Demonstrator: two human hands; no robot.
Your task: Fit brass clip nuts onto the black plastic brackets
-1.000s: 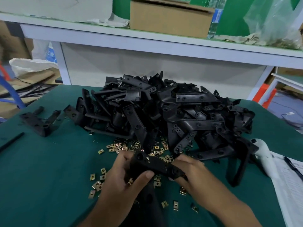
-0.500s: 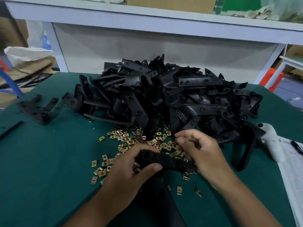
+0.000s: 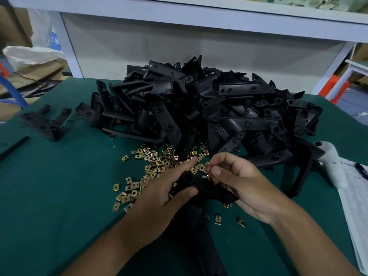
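A big heap of black plastic brackets point(image 3: 209, 108) fills the middle of the green table point(image 3: 59, 196). Loose brass clip nuts point(image 3: 159, 162) lie scattered in front of it. My left hand point(image 3: 167, 192) grips one black bracket point(image 3: 201, 186) low in the middle, thumb on top, index finger stretched out. My right hand point(image 3: 239, 180) is beside it, thumb and fingertips pinched on a small brass clip nut point(image 3: 208, 166) just above the bracket's end; its lower fingers rest against the bracket.
A single bracket point(image 3: 45, 124) lies apart at the left. A white tool point(image 3: 330, 162) and a paper sheet point(image 3: 356, 206) sit at the right edge. A white shelf frame point(image 3: 199, 18) stands behind the table. Several stray nuts point(image 3: 218, 217) lie near my wrists.
My right hand let go of the bracket's end, reached into the nuts and now pinches one over the bracket. My left hand kept its hold. The view tilted downward.
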